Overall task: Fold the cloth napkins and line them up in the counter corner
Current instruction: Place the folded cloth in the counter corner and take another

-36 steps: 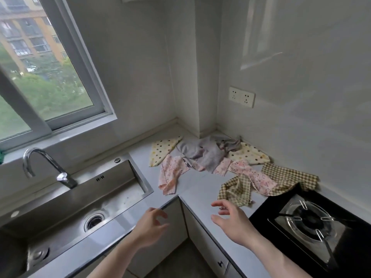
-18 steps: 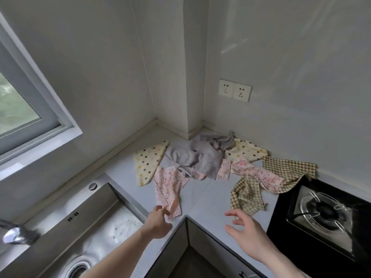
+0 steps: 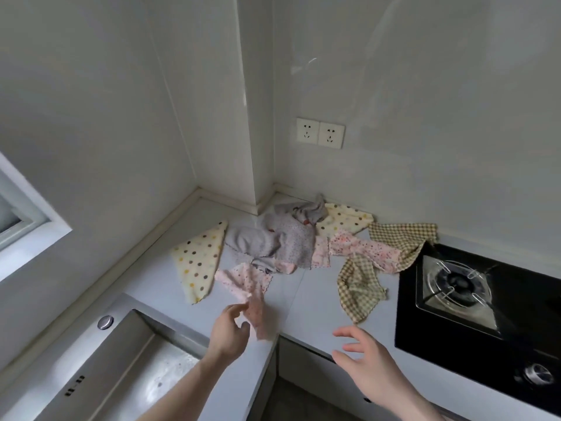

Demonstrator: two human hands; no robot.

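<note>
The left hand (image 3: 229,331) pinches the pink napkin (image 3: 247,291) (long axis toward the corner); the right hand (image 3: 362,357) hovers spread, empty.

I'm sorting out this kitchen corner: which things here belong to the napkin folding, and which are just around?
Part of the job:
pink floral napkin, pinched by the left hand
grey napkin
polka-dot napkin
checked napkin
right hand, open
counter

Just around:
sink
gas hob
wall sockets
</note>
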